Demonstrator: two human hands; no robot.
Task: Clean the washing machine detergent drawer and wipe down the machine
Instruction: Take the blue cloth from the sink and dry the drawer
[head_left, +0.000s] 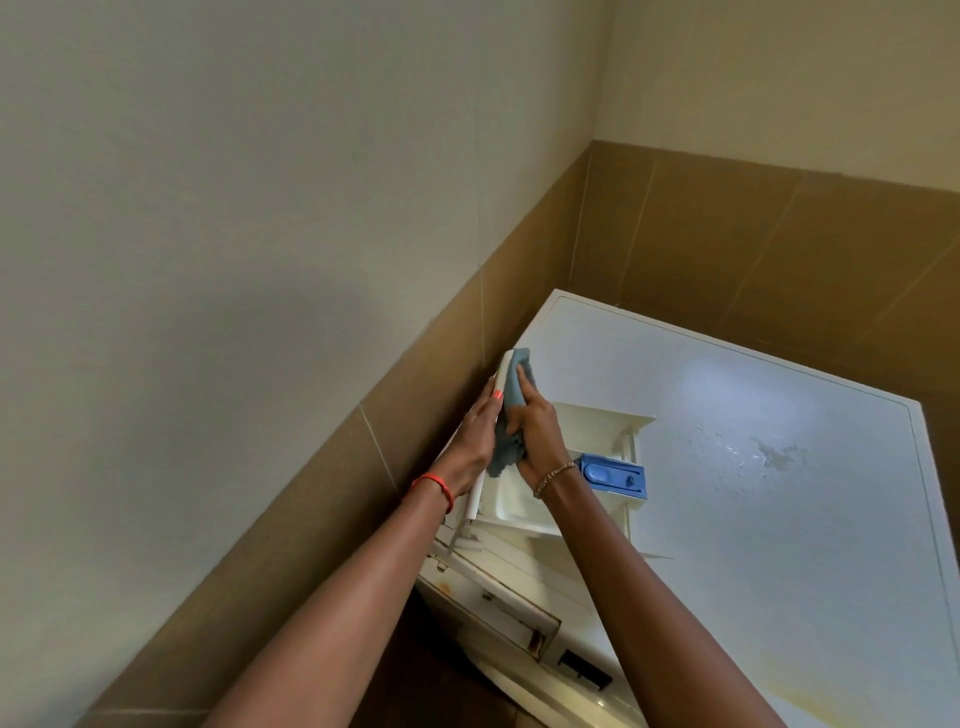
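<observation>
Locate the washing machine (779, 545) in the tiled corner; treat its white top as the work surface. Find the detergent drawer (582, 426) out of the open slot (498, 608) on the machine's front and lying on that surface beside the side wall, probably so placed to expose every face for wiping. Read the drawer's long axis as running from the front panel (501, 371) at the wall side toward the middle of the top, compartments facing up. Observe the blue cloth (501, 452) bunched against the panel's inner face. Note the left hand (475, 441) clasping the panel from outside, with thumb laid along its edge and remaining fingers out of sight, probably to brace against wiping pressure. Note the right hand (535, 431) curled round the cloth, pressing it onto the panel. Identify the blue insert (615, 475) seated in the drawer's end away from the panel.
</observation>
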